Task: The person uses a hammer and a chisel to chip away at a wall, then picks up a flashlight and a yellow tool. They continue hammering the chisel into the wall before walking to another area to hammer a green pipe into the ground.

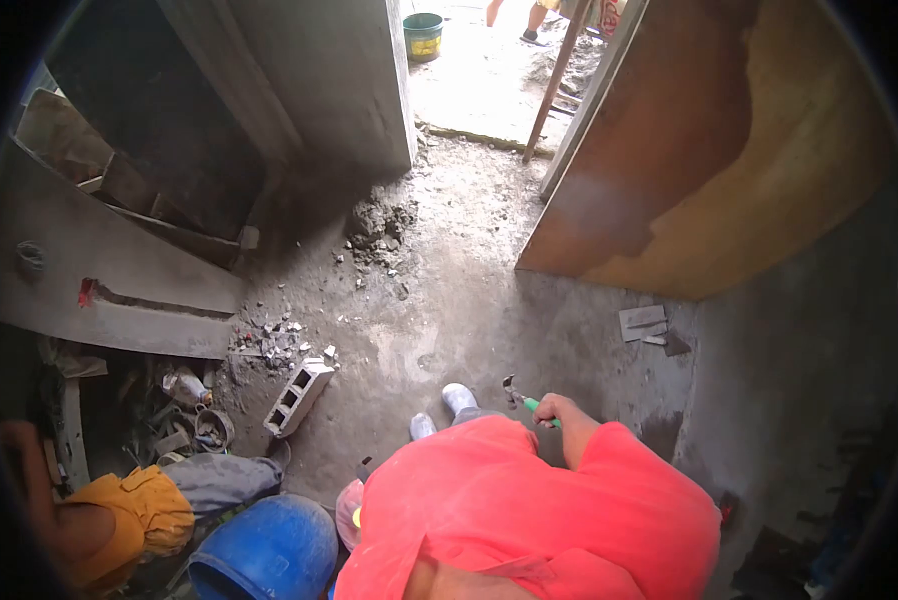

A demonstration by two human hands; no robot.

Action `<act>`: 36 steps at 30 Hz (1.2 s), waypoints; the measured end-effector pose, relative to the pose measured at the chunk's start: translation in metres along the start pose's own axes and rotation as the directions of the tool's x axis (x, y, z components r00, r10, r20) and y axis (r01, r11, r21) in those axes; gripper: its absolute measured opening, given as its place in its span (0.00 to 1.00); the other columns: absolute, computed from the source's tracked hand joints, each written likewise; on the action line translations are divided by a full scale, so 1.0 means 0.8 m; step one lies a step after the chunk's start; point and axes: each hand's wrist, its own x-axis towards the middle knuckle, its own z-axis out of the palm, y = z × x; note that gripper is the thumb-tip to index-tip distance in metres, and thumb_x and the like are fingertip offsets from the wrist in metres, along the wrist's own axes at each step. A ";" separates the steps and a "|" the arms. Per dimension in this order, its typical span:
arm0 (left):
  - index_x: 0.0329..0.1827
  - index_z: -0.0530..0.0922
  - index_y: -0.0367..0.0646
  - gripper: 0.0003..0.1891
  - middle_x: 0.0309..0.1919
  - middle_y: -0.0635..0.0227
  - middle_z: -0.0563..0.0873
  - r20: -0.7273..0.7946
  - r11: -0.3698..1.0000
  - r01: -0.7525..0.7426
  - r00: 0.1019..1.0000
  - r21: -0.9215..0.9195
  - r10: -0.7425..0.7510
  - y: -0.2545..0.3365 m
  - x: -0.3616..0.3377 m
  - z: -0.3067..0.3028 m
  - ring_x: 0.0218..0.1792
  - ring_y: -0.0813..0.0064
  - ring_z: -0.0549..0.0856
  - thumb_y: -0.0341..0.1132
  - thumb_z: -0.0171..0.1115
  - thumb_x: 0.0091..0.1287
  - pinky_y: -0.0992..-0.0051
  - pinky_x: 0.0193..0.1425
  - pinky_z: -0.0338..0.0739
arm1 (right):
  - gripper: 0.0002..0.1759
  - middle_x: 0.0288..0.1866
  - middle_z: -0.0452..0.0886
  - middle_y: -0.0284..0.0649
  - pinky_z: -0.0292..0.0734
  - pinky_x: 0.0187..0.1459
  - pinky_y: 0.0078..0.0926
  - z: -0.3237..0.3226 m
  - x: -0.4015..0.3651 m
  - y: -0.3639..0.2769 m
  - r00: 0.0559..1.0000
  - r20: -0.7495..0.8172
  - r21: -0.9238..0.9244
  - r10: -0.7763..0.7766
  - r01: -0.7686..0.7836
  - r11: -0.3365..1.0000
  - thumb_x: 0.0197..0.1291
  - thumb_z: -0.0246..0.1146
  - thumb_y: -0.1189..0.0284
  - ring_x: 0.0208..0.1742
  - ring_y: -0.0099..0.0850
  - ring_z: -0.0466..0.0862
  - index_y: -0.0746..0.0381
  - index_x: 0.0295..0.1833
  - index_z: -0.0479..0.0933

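Observation:
My right hand [559, 410] is closed around the green handle of a hammer [514, 392], whose metal head points to the left, over the bare floor. My red shirt [529, 500] fills the lower middle, and my pale boots [457, 398] show just beyond it. My left hand is not visible. Beside the left edge of my shirt are a pinkish object with a yellow spot [351, 515] and a small dark tip, neither clear enough to name.
A hollow concrete block [299, 397] lies left of my feet, near rubble [379, 225]. At lower left a person in an orange top [144, 510] is beside a blue barrel [269, 550]. A brown board [659, 170] leans by the doorway; a bucket [423, 38] stands outside.

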 end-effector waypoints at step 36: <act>0.53 0.83 0.41 0.18 0.48 0.61 0.88 -0.031 0.919 0.003 0.999 -0.393 -0.017 -0.105 -0.014 0.013 0.48 0.66 0.86 0.45 0.61 0.71 0.65 0.48 0.80 | 0.13 0.19 0.80 0.33 0.72 0.28 0.33 0.016 0.035 0.039 0.999 -0.042 0.071 0.012 -0.009 0.997 0.55 0.69 0.67 0.20 0.24 0.78 0.59 0.21 0.79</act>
